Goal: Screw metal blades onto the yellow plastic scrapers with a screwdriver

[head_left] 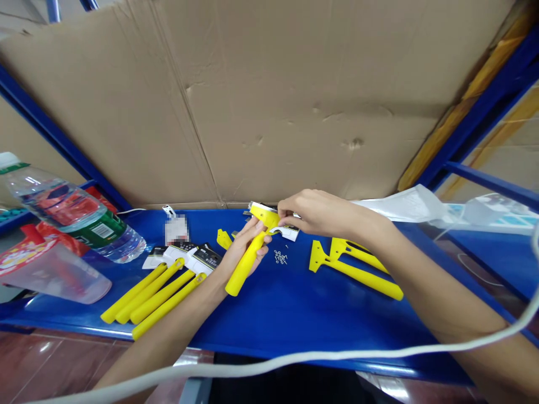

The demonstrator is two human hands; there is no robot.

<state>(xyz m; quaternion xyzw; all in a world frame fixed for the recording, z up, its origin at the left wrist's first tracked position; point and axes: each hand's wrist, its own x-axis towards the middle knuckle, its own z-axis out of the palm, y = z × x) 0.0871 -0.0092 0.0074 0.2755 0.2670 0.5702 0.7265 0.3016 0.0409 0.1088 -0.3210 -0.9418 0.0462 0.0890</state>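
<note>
In the head view, the yellow scraper [246, 266] is raised over the blue tabletop [286, 320], just left of the pile of small screws [281, 257]. The left hand [241, 247] is wrapped around its upper handle; the right hand [309, 210], above the pile, pinches narrowly at the head, though whether it grips a small part I cannot tell. Similar yellow tools [364, 279] lie right of the pile. The scraper looks light, stiff and smooth, probably plastic, so it might twist; the thick handle seems the surest hold.
</note>
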